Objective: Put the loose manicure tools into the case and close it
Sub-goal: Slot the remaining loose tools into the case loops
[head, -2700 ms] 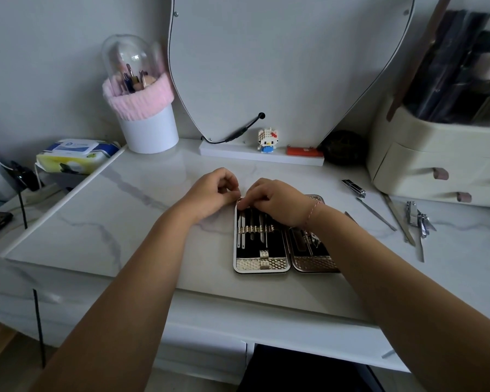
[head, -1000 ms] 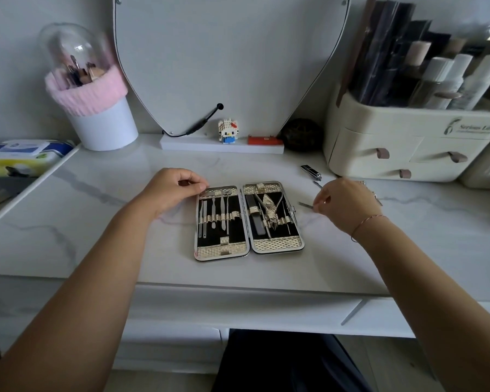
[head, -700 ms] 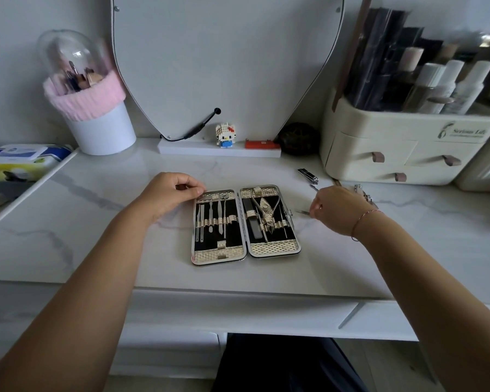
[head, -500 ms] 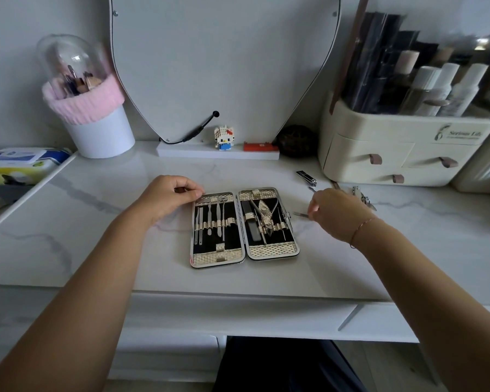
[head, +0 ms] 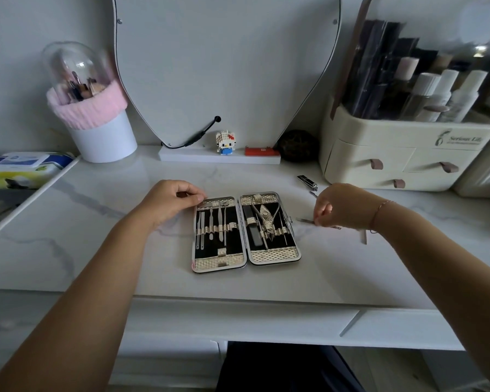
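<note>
A manicure case [head: 245, 230] lay open flat on a marble tabletop [head: 96, 236], about midway along it and nearer the front edge than the back, both halves facing up with metal tools strapped across their black lining. The left hand [head: 168, 202] rested curled at the case's far left corner, fingertips touching its rim and holding nothing that could be seen. The right hand [head: 340, 206], with a thin bracelet [head: 379, 212] at the wrist, was just beside the case's right edge, fingers pinched on a thin metal tool [head: 304, 220] whose tip pointed toward the case. A nail clipper [head: 306, 182] lay loose farther back, near a cream drawer organizer [head: 393, 154] at the tabletop's back right, and another tool [head: 364, 237] showed partly from behind the right wrist. A mirror [head: 224, 60] stood at the back edge with a small block figure [head: 225, 142] on its base, and a white cup [head: 102, 137] with a pink band and clear dome stood at the back left.
</note>
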